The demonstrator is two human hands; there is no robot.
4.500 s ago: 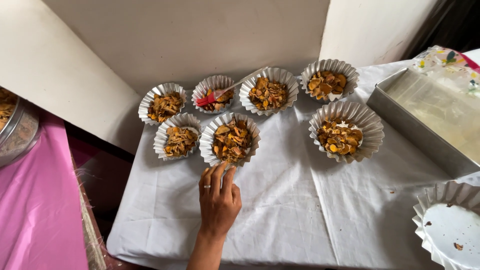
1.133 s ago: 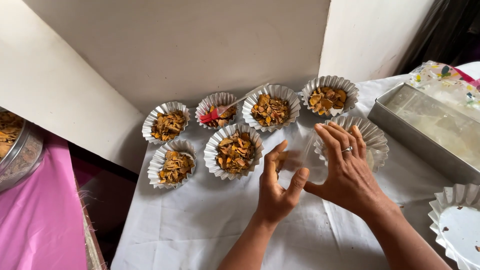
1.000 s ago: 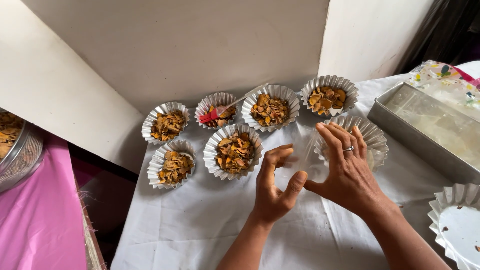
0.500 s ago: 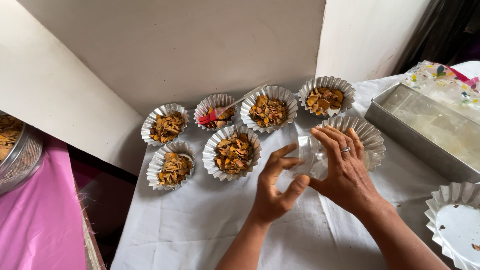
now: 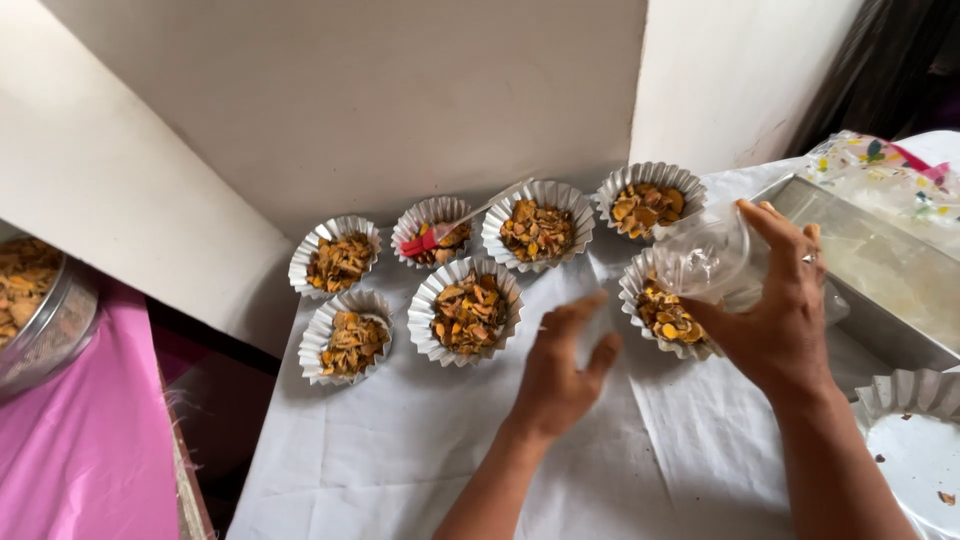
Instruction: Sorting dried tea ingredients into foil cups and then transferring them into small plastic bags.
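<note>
My right hand [image 5: 782,318] grips a crumpled piece of clear plastic [image 5: 706,260] and holds it above a fluted metal cup [image 5: 664,316] filled with orange-brown dried chips. My left hand [image 5: 560,375] hovers over the white cloth [image 5: 420,450] with fingers spread and nothing in it, just right of another filled cup [image 5: 466,309]. Several more filled fluted cups stand in a cluster near the wall. A red-headed brush [image 5: 424,242] lies across one cup at the back.
A rectangular metal tray [image 5: 880,310] stands on the right, with colourful patterned plastic [image 5: 880,165] behind it. A fluted cup [image 5: 915,450] holding only crumbs is at lower right. At the left edge, a metal sieve [image 5: 45,310] of chips rests on pink cloth [image 5: 70,450].
My right hand has lifted the clear plastic up and to the right, over the right-hand cup. My left hand has let go of it and opened above the cloth.
</note>
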